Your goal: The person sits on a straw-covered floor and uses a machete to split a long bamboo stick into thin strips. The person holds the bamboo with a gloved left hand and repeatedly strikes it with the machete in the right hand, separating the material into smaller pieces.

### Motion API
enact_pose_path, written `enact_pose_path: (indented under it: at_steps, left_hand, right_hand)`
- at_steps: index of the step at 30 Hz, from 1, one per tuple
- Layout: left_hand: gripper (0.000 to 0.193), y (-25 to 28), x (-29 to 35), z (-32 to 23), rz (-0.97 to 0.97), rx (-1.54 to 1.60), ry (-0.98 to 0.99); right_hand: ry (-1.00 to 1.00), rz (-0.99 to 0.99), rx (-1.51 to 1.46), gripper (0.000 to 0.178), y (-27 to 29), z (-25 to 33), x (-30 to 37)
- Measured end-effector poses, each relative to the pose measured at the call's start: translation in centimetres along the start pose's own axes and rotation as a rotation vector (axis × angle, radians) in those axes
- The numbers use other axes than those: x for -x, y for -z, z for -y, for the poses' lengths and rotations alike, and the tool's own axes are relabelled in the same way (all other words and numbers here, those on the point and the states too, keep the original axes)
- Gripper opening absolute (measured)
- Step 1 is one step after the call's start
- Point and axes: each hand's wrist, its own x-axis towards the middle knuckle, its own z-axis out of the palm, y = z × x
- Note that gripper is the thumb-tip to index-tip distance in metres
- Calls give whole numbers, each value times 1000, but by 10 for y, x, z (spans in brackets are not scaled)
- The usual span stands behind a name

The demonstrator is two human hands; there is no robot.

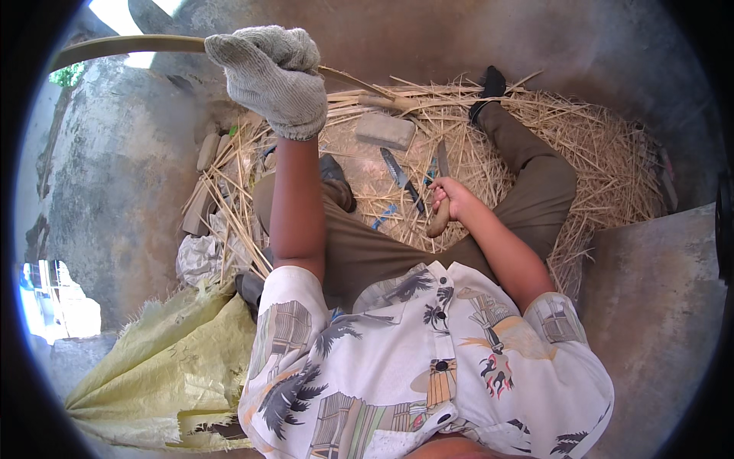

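Strip (130, 47) in gloved left hand (269, 80)

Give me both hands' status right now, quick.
Left hand, in a grey knit glove: closed, holding a long, flat, tan strip.
Right hand, bare: closed, holding a brown wooden-handled knife.

Single head-worn fisheye, facing down, close range.

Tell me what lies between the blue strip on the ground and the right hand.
The head view shows a dark-handled knife, its handle between the blue strip and right hand.
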Motion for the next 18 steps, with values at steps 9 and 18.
enact_pose_path:
  at_steps: [9,18]
  left_hand:
    - [65,-10,8,-6,-7,5,54]
    - [67,-2,-1,-5,33,12,42]
  right_hand:
    - [26,-5,-9,23,-4,1,5]
    - [-2,-9,-25,24,-8,1,11]
